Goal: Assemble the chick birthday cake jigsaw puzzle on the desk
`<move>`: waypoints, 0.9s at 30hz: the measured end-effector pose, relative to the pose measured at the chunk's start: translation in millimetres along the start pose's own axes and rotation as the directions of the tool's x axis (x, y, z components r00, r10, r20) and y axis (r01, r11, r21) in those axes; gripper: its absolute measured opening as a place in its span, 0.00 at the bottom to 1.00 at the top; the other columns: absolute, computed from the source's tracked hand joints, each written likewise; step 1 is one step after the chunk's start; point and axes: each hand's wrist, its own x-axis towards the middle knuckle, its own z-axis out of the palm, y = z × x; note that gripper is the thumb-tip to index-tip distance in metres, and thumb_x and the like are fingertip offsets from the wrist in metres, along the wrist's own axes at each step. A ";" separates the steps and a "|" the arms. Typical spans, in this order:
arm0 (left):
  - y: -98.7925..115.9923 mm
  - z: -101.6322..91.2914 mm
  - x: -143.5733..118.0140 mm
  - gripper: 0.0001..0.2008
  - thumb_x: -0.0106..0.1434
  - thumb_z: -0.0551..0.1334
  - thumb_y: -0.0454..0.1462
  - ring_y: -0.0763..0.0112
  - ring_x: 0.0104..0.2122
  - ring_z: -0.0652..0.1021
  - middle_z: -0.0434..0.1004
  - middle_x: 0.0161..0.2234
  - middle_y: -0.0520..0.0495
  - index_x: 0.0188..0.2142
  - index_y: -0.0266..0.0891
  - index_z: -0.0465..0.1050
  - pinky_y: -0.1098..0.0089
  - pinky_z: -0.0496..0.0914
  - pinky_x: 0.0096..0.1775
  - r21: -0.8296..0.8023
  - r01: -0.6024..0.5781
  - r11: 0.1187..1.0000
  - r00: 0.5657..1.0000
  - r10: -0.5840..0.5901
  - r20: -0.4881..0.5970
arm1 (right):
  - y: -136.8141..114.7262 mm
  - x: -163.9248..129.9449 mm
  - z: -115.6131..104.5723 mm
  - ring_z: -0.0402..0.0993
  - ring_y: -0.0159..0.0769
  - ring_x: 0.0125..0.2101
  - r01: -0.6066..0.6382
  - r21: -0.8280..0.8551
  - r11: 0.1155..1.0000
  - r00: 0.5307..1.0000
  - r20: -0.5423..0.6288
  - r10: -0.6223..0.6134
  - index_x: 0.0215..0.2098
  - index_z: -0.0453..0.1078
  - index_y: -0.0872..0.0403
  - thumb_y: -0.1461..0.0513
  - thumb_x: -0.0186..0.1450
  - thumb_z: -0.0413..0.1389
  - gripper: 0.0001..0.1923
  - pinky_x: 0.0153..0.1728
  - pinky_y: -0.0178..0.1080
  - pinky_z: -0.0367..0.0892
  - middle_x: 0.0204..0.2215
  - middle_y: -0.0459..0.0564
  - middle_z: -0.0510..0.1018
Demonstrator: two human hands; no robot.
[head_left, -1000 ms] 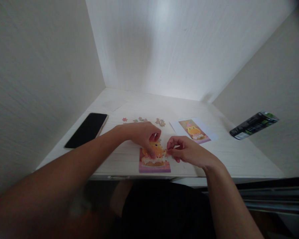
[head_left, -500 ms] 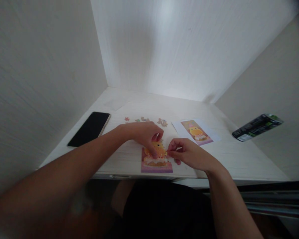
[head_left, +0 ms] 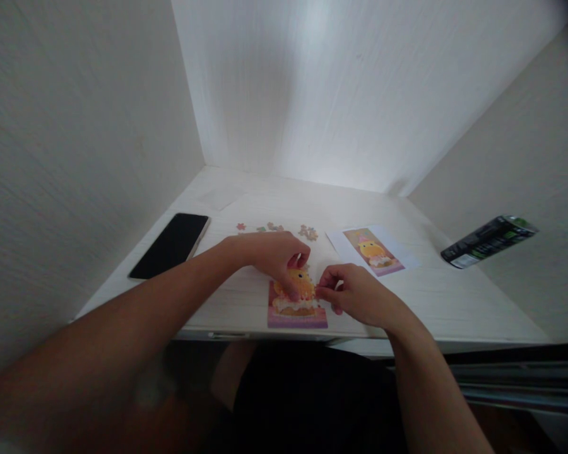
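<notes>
A partly assembled jigsaw puzzle (head_left: 297, 320) lies flat near the table's front edge, showing a yellow figure on a cake with a purple-pink lower border. My left hand (head_left: 280, 255) reaches over its upper left, thumb pressed down on the picture and other fingers curled beyond, holding it steady. At the puzzle's right edge, thumb and index finger of my right hand (head_left: 353, 291) pinch a small puzzle piece, mostly hidden by the fingertips. Loose puzzle pieces (head_left: 308, 232) lie in small groups behind my left hand.
A printed reference picture (head_left: 373, 252) on white paper lies to the right. On the left rests a black phone (head_left: 170, 246). A dark can (head_left: 487, 241) stands at the far right. Pale panels enclose the table (head_left: 246, 302) at the back and both sides.
My right hand has shifted slightly left, bringing its pinched fingertips closer against the puzzle's right edge. My left hand stays in place.
</notes>
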 end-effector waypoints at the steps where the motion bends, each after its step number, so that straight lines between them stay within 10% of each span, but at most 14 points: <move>1: -0.3 0.1 0.2 0.27 0.42 0.70 0.57 0.73 0.26 0.67 0.72 0.29 0.51 0.32 0.41 0.69 0.69 0.56 0.28 0.004 -0.004 1.000 1.000 0.004 -0.002 | 0.0 0.5 0.4 0.70 0.33 0.22 -0.003 -0.011 1.000 1.000 -0.009 0.003 0.28 0.71 0.53 0.59 0.62 0.56 0.07 0.22 0.35 0.57 0.20 0.46 0.76; 13: -3.5 -1.6 1.8 0.21 0.55 0.63 0.55 0.74 0.25 0.68 0.72 0.28 0.50 0.31 0.38 0.70 0.71 0.58 0.28 0.050 -0.077 0.996 0.985 0.083 -0.152 | 4.2 9.3 0.6 0.67 0.33 0.22 0.042 -0.042 0.998 0.954 -0.295 -0.053 0.23 0.69 0.54 0.56 0.61 0.58 0.13 0.24 0.36 0.54 0.20 0.46 0.73; 17: -22.4 -16.6 -6.7 0.11 0.62 0.58 0.43 0.72 0.29 0.70 0.74 0.31 0.48 0.33 0.37 0.71 0.70 0.60 0.33 0.218 0.013 0.976 0.933 0.067 -0.354 | 4.7 16.5 -3.0 0.60 0.31 0.19 0.008 -0.015 1.000 0.784 -0.620 -0.015 0.19 0.65 0.54 0.50 0.63 0.56 0.20 0.23 0.36 0.51 0.15 0.43 0.66; 22: -59.6 -35.1 -28.0 0.12 0.56 0.58 0.33 0.71 0.30 0.72 0.77 0.33 0.46 0.39 0.39 0.75 0.69 0.63 0.34 0.218 0.272 0.937 0.934 -0.203 -0.295 | -0.6 21.1 -0.3 0.57 0.31 0.18 -0.006 -0.007 1.000 0.549 -0.836 -0.002 0.19 0.65 0.54 0.53 0.63 0.56 0.19 0.24 0.36 0.50 0.14 0.41 0.59; 27: -81.1 -40.0 -38.3 0.16 0.52 0.57 0.30 0.71 0.30 0.74 0.79 0.33 0.46 0.39 0.39 0.77 0.71 0.64 0.32 0.204 0.344 0.917 0.923 -0.289 -0.256 | 1.2 34.3 7.8 0.58 0.31 0.19 0.065 -0.026 0.998 0.447 -0.893 -0.052 0.22 0.67 0.54 0.55 0.63 0.55 0.15 0.26 0.36 0.51 0.15 0.40 0.60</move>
